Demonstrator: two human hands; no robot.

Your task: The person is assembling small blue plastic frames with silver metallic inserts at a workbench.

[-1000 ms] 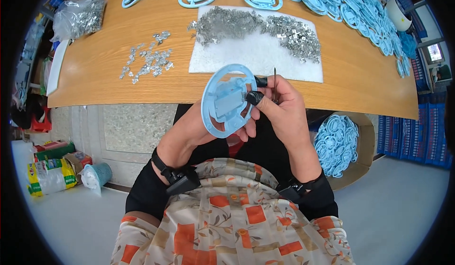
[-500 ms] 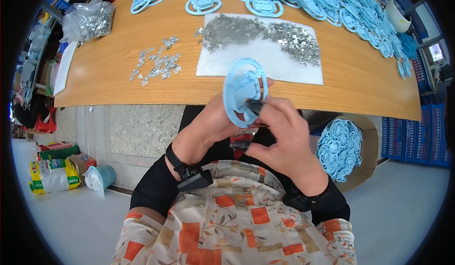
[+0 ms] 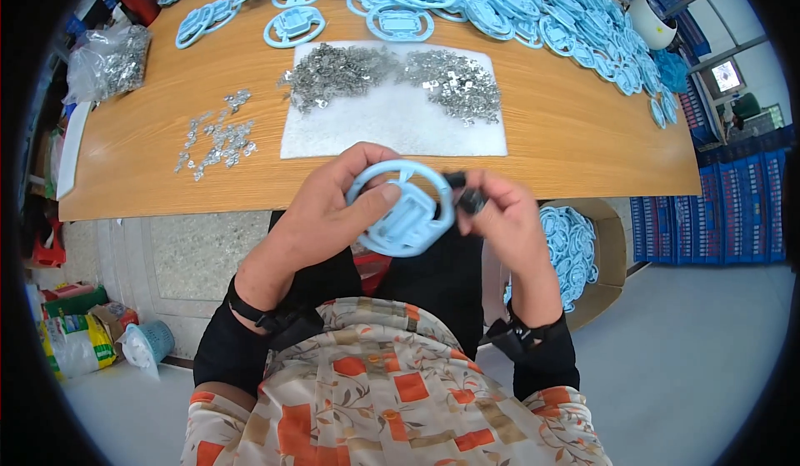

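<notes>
A light blue plastic toy steering wheel (image 3: 410, 220) is in my left hand (image 3: 321, 212), above my lap near the table's front edge. The left thumb presses on its middle part, and the other fingers go behind the rim, where they are hidden. Close to the wheel's right rim is my right hand (image 3: 512, 220), with black covers on its thumb and forefinger. Those two fingertips are drawn together; whatever may lie between them is too small to make out. Beyond the hands, small metal pieces (image 3: 333, 79) lie in two heaps on a white foam sheet (image 3: 383, 137).
More blue wheels (image 3: 500, 8) are piled along the table's far side. A cardboard box (image 3: 612, 254) of wheels stands below its right edge. Loose metal pieces (image 3: 225, 141) and a plastic bag (image 3: 108, 66) of them lie at left. Blue crates (image 3: 708, 208) stand at far right.
The wheel has turned from nearly edge-on to facing up. My right hand has drawn away from the wheel's middle to its right rim. The whole view has shifted.
</notes>
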